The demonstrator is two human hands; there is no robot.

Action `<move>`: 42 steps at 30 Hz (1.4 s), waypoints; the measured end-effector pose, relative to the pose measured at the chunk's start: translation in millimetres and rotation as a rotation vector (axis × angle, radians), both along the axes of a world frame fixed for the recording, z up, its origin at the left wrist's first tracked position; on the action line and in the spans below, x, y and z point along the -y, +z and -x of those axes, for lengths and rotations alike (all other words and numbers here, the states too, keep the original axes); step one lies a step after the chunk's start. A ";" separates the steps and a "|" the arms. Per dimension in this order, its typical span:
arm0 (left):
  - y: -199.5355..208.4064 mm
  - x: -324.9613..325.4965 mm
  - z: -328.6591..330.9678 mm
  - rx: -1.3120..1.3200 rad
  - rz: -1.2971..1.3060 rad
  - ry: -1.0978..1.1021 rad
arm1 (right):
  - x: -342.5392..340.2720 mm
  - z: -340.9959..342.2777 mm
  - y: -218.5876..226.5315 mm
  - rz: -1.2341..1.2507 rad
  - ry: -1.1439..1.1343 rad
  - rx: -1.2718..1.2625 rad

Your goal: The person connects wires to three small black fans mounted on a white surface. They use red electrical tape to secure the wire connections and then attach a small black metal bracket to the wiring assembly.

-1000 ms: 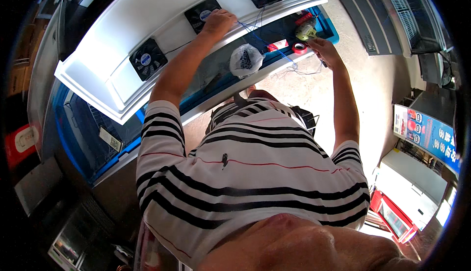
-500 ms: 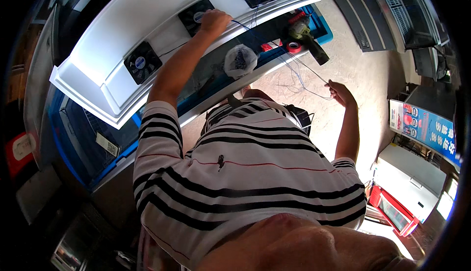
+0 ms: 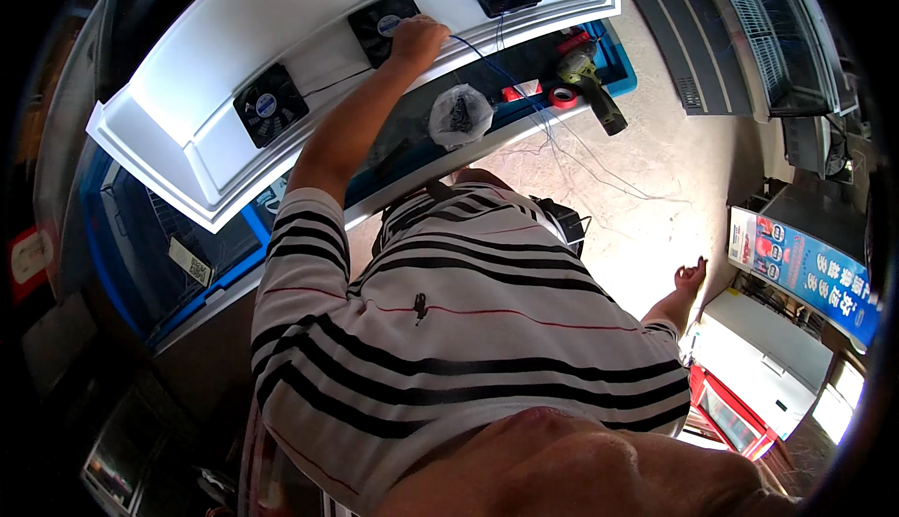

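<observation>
Right hand (image 3: 691, 276) now lowered, open, empty.

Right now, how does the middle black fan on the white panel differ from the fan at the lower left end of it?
The middle fan has the left hand resting on its right edge; the lower-left fan is untouched. A blue wire runs away from beside the middle fan, while a thin dark wire leads toward the lower-left fan. Both are square, black, with a blue round centre, set in the white panel.
</observation>
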State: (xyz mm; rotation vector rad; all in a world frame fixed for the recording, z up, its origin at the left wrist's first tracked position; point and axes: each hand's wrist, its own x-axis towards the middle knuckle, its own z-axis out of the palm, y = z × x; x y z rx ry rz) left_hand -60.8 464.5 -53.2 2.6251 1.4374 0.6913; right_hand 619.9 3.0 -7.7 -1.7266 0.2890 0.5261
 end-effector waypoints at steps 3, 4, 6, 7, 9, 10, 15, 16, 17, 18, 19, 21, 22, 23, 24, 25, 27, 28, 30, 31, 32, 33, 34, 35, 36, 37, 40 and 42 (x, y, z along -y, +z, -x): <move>-0.5 -2.2 -5.1 -0.028 -0.015 -0.003 | 29.8 -22.0 -4.4 0.357 0.017 -0.029; -2.1 -1.9 -2.8 -0.041 -0.004 0.000 | 15.1 -18.4 -0.7 0.394 0.031 0.019; -8.5 -1.1 1.3 -0.011 -0.002 -0.003 | -18.6 -15.6 -2.4 0.338 0.177 0.097; -11.0 -2.8 -1.7 0.022 -0.021 -0.023 | -36.2 -17.9 -15.0 0.355 0.193 0.113; -7.5 -3.4 -3.4 0.038 -0.012 -0.023 | -103.9 -7.7 -36.5 0.352 0.390 0.170; -1.8 0.4 1.5 0.023 0.021 0.004 | -158.1 21.5 -33.3 0.333 0.540 0.198; 3.6 3.4 -1.9 0.063 0.005 0.003 | -346.5 175.6 -56.7 0.132 1.516 1.533; -2.1 2.1 -0.5 0.099 -0.016 0.006 | -373.8 218.4 -59.5 0.015 1.558 1.195; -6.7 1.8 2.9 0.132 -0.036 0.015 | -396.0 268.5 -54.4 0.005 1.592 1.322; -10.2 2.8 9.4 0.140 -0.012 0.039 | -413.4 322.8 -36.7 0.000 1.590 0.974; -4.7 0.3 -2.7 0.127 0.010 0.006 | -433.0 326.1 -64.2 0.023 1.563 0.803; -3.7 4.4 6.7 0.067 0.066 0.043 | -445.8 408.9 -38.5 0.261 1.583 0.887; -0.8 2.9 1.9 0.009 0.093 0.036 | -449.6 421.7 -44.0 0.295 1.549 0.869; -0.7 -1.3 -6.4 -0.015 0.095 0.006 | -454.8 422.7 -60.4 0.402 1.530 0.788; -1.1 -1.7 -4.0 -0.040 0.095 0.010 | -454.3 434.9 -65.8 0.336 1.536 0.698; -1.5 -2.5 -2.7 -0.065 0.095 0.010 | -453.1 441.4 -69.1 0.273 1.536 0.606; -0.4 -3.0 -0.3 -0.020 0.072 -0.040 | -453.6 438.2 -73.7 0.241 1.613 0.496; 1.6 -4.1 -1.2 -0.022 0.078 -0.054 | -453.6 432.9 -77.5 0.227 1.645 0.438; 6.3 -6.4 0.2 -0.063 0.108 -0.087 | -467.5 414.9 -82.2 0.315 1.619 0.502; 8.3 -9.3 0.8 -0.103 0.133 -0.106 | -469.6 414.2 -72.8 0.356 1.609 0.532; 9.8 -11.2 0.8 -0.143 0.157 -0.130 | -468.5 406.8 -61.1 0.292 1.588 0.686; 12.3 -12.5 -1.6 -0.150 0.165 -0.139 | -476.1 393.5 -62.8 0.304 1.532 0.800; 13.3 -12.8 -0.3 -0.164 0.174 -0.142 | -470.6 394.6 -40.7 0.271 1.516 0.686; 13.8 -13.1 0.4 -0.177 0.183 -0.144 | -465.7 396.8 -16.8 0.240 1.497 0.573; 15.4 -15.8 -3.0 -0.175 0.203 -0.161 | -467.2 395.3 -10.7 0.235 1.483 0.513; 15.9 -19.6 -6.7 -0.173 0.223 -0.178 | -470.6 394.0 -6.7 0.229 1.470 0.454; 3.5 -30.3 -5.5 -0.077 0.250 -0.182 | -466.3 421.6 -14.5 -0.010 1.619 0.390; 2.4 -33.0 -6.0 -0.069 0.313 -0.110 | -468.9 444.9 -52.0 -0.272 1.870 0.669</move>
